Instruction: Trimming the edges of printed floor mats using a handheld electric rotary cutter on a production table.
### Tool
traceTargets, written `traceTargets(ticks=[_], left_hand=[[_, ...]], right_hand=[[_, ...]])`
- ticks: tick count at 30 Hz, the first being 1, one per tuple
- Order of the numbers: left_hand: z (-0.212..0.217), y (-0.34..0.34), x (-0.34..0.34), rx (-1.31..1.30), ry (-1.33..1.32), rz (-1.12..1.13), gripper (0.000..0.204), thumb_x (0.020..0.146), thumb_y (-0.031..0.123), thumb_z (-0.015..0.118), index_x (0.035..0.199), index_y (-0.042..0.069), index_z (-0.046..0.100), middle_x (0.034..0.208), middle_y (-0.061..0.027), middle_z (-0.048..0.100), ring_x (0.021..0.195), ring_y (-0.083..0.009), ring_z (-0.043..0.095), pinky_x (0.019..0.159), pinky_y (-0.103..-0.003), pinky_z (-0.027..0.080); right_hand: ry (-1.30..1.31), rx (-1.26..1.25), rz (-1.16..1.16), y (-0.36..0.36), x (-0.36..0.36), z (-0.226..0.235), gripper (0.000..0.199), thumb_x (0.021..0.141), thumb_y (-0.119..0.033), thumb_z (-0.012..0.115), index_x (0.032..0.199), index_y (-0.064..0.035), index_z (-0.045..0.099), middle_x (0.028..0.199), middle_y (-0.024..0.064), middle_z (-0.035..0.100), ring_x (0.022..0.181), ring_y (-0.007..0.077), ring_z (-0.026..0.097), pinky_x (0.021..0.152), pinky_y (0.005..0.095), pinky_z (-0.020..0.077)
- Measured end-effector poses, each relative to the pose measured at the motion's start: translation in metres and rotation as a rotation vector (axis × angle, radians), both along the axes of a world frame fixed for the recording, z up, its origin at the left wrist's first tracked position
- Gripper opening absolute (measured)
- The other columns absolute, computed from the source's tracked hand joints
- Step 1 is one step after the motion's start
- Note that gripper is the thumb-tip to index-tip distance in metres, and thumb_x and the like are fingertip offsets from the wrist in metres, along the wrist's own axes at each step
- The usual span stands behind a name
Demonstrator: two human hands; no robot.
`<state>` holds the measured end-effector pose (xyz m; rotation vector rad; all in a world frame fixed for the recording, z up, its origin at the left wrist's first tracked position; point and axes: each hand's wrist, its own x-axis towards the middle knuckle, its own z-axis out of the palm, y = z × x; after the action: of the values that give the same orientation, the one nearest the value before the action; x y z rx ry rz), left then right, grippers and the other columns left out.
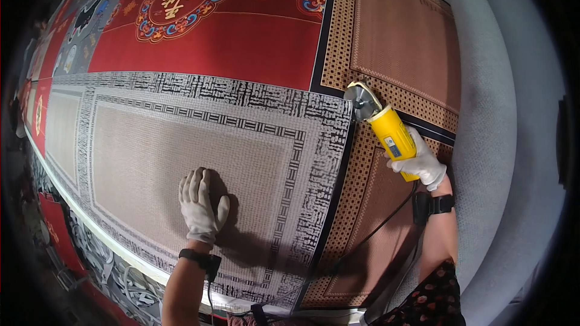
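My right hand [424, 165], in a white glove, grips the yellow body of an electric rotary cutter [388, 131]. Its round metal blade [361, 102] stands at the seam where the grey patterned mat meets the brown mats, just below the corner of the red mat. A black cord [386, 220] trails from the cutter's rear toward the lower edge. My left hand [200, 204], also gloved in white, lies flat on the grey-beige mat [151, 145] with its thumb apart. Whether the blade is turning, I cannot tell.
The red mat [254, 48] with a round emblem lies beyond. Brown mats [405, 30] with dotted borders run along the right. A thick grey roll of material [483, 163] bounds the right side. Grey scrap strips [121, 271] are heaped below the table's left edge.
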<state>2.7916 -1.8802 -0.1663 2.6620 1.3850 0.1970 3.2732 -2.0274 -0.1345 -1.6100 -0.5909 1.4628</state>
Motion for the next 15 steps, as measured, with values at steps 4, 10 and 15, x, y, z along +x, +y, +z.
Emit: traceTargets(ticks=[4, 10, 15], left_hand=[[-0.001, 0.001, -0.003, 0.028, 0.007, -0.011, 0.072, 0.081, 0.037, 0.060, 0.141, 0.002, 0.043, 0.143, -0.0180, 0.046, 0.136, -0.0371, 0.039, 0.117, -0.054, 0.025], [0.006, 0.002, -0.002, -0.008, 0.002, 0.004, 0.073, 0.081, 0.039, 0.062, 0.142, 0.003, 0.043, 0.144, -0.0179, 0.044, 0.136, -0.0370, 0.038, 0.117, -0.054, 0.025], [0.011, -0.006, 0.002, -0.033, -0.038, 0.018, 0.075, 0.082, 0.041, 0.064, 0.143, 0.003, 0.042, 0.146, -0.0209, 0.041, 0.138, -0.0407, 0.035, 0.116, -0.055, 0.026]], right_hand=[[-0.107, -0.029, 0.048, 0.011, 0.007, 0.007, 0.090, 0.061, 0.002, 0.080, 0.142, -0.0042, 0.040, 0.123, 0.0062, 0.054, 0.116, 0.0186, 0.054, 0.102, 0.0340, 0.0444], [-0.231, -0.029, 0.160, 0.026, 0.016, 0.022, 0.096, 0.060, -0.001, 0.082, 0.144, -0.0004, 0.036, 0.127, 0.0087, 0.053, 0.119, 0.0193, 0.052, 0.104, 0.0348, 0.0430], [-0.299, -0.060, 0.199, 0.037, 0.012, 0.044, 0.099, 0.060, -0.003, 0.081, 0.146, 0.0016, 0.033, 0.129, 0.0117, 0.053, 0.120, 0.0225, 0.053, 0.105, 0.0332, 0.0424]])
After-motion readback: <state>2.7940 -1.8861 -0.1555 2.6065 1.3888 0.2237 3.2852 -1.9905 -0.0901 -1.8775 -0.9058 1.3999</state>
